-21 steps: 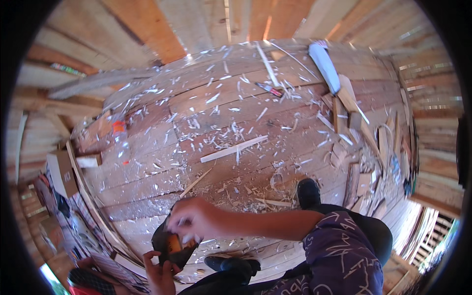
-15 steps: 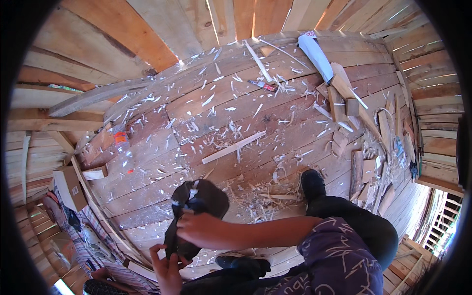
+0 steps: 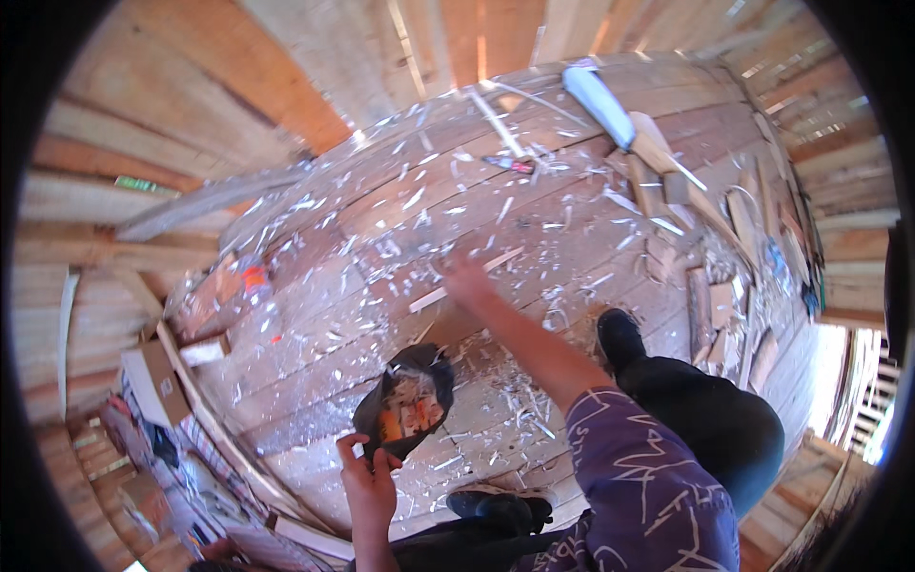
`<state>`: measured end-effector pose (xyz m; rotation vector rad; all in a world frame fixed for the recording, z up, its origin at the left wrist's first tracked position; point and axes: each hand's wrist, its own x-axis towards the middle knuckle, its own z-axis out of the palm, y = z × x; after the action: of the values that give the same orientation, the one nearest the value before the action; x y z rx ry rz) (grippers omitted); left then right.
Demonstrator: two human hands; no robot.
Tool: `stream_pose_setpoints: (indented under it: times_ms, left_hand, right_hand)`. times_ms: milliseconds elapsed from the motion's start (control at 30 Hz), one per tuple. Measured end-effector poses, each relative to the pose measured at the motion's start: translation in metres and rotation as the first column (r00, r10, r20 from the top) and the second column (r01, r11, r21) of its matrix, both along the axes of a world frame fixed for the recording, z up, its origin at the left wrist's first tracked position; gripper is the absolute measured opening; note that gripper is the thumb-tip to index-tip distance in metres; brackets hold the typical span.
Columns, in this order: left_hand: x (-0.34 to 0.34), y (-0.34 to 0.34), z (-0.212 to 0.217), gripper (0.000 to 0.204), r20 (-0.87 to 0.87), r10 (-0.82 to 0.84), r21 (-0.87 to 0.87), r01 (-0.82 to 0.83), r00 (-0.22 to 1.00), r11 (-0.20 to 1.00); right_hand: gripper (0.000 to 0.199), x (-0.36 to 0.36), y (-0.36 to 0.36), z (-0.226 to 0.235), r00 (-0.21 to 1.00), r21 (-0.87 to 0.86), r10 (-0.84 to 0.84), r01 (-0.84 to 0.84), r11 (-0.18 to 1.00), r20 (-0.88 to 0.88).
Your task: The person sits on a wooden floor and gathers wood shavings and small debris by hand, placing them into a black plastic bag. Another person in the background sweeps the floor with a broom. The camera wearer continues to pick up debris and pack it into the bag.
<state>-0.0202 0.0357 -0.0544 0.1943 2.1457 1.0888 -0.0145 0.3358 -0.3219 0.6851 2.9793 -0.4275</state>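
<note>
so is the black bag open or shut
Open: the black bag gapes toward the camera, showing orange and pale things inside; the left hand holds its edge.

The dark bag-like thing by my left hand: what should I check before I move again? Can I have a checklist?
1. Left hand on the dark bag-like thing: ok, fingers and thumb are at its near edge.
2. Its opening: ok, it gapes upward, with pale and orange contents showing.
3. Right hand empty: cannot tell, it is blurred.
4. Right hand off the pale wood strip: cannot tell, they overlap in the view.
5. Floor free of wood shavings: not ok, they are scattered widely.
6. Orange-labelled bottle away from both hands: ok, it is off to the left.
</note>
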Motion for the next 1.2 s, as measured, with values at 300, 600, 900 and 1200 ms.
stream_pose_setpoints:
  times_ms: [300, 600, 900, 1200]
  left_hand:
    - [-0.010, 0.005, -0.009, 0.022, 0.034, -0.020, 0.080, 0.017, 0.999, 0.997]
    - [-0.018, 0.024, 0.004, 0.024, 0.081, -0.080, 0.194, 0.063, 0.993, 0.979]
    - [0.028, 0.014, 0.194, 0.019, -0.098, -0.006, 0.312, 0.036, 0.995, 0.950]
    - [0.090, 0.001, 0.480, 0.016, -0.098, -0.284, 0.137, 0.296, 0.954, 0.945]
  right_hand:
    - [0.014, -0.001, -0.010, 0.023, 0.916, -0.340, -0.307, 0.211, 0.916, -0.258]
    - [0.016, 0.046, -0.105, 0.199, 0.980, -0.728, 0.019, -0.159, 0.667, -0.197]
    - [0.025, 0.093, -0.107, 0.430, 0.992, -0.666, -0.022, -0.067, 0.743, -0.124]
    - [0.040, 0.210, -0.099, 0.752, 0.996, -0.699, -0.026, 0.077, 0.711, 0.083]
